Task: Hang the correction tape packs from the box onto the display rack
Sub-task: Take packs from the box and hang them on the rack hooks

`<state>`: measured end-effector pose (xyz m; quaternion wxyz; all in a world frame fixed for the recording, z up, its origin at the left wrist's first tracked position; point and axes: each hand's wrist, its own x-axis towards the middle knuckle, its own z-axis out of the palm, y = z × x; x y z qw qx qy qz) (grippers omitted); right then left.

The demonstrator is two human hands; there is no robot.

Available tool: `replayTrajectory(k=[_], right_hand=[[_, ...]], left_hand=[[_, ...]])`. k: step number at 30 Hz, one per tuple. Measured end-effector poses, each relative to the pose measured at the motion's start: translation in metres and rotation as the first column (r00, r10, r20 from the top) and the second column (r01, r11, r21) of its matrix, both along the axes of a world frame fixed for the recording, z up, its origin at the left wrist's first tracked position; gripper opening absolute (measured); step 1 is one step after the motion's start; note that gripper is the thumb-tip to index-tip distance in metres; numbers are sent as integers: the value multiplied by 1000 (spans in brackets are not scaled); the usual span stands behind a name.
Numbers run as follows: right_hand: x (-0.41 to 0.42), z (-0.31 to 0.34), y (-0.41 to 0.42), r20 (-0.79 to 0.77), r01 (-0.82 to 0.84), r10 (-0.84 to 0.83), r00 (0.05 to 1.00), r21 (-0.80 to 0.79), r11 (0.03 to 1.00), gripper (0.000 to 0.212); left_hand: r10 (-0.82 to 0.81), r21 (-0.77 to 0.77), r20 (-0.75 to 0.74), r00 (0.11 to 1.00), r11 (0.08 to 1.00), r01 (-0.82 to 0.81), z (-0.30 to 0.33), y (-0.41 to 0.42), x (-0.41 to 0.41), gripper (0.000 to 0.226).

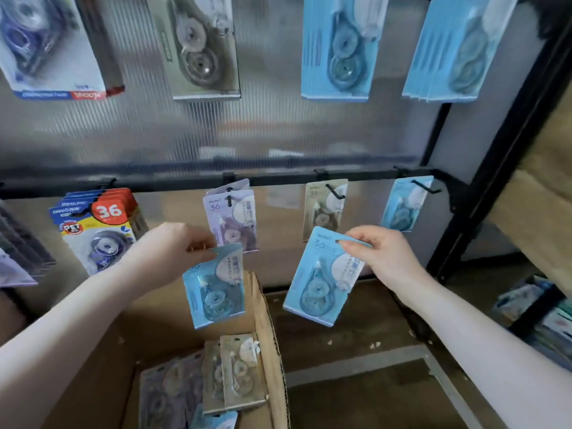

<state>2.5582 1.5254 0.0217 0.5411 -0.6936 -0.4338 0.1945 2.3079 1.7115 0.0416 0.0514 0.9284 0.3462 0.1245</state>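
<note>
My left hand (173, 249) pinches the top of a light blue correction tape pack (215, 289) above the open cardboard box (266, 320). My right hand (383, 258) holds a second light blue pack (322, 283) by its top edge, tilted, below the rack's lower rail (278, 180). On that rail's hooks hang a purple pack (232, 218), a beige pack (323, 209) and a blue pack (405, 205). Beige packs (238, 376) and purple ones (167, 391) lie in the box.
Red-and-blue "36" packs (99, 230) hang at the lower left. The upper row holds more packs, blue ones (340, 48) at right. A black rack post (507, 144) stands on the right, with stacked stationery (544, 317) beyond. Below the rack runs a wooden shelf (356, 335).
</note>
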Motion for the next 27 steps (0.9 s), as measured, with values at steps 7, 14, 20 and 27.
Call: replayTrajectory(k=[7,14,20,27], right_hand=[[79,5,-36,159,89,-80,984,-46,995,13],[145,3,-45,175,175,-157,972,-91,980,6],[181,9,-42,150,227,-225,963,4,974,6],[203,19,-28,109,223,-233,966,91,971,10]], left_hand=[[19,-14,105,994,1000,-18,23,-31,52,8],[-8,-44,163,987,999,16,25,-49,106,12],[-107,0,197,974,994,110,27,-56,147,6],[-160,-24,210,965,985,169,25,-60,176,4]])
